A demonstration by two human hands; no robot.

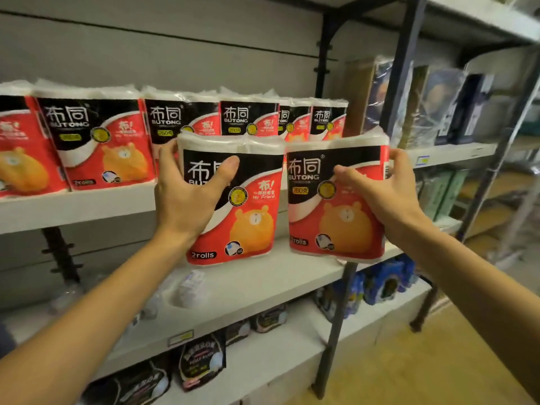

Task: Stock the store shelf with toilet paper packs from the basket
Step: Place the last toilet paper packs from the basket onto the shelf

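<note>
Toilet paper packs, two of them, red-and-black plastic-wrapped two-roll bundles with an orange bear printed on the front, are in my grasp, one per hand. My left hand (187, 197) clasps the left pack (233, 200), thumb across its black band and fingers curled round its 9 o'clock edge. My right hand (388, 197) pinches the right pack (336, 200), thumb on the front, fingers wrapped over its 3 o'clock edge. Both packs stand upright, long axis running 12 to 6, side by side and just about touching.

What matters for the coming move: the white upper shelf board (87, 206) lies at 12 o'clock from my fingers, beyond and a little above the packs' bottoms. The row of matching packs (102, 141) already fills it from 9 o'clock across to roughly 1 o'clock, so the free spot I judge to be in front of that row. Both hands look equally near.

Below, a second white shelf (248, 287) runs under the packs, and a dark metal upright (403, 83) stands at 2 o'clock. The basket is out of view.
</note>
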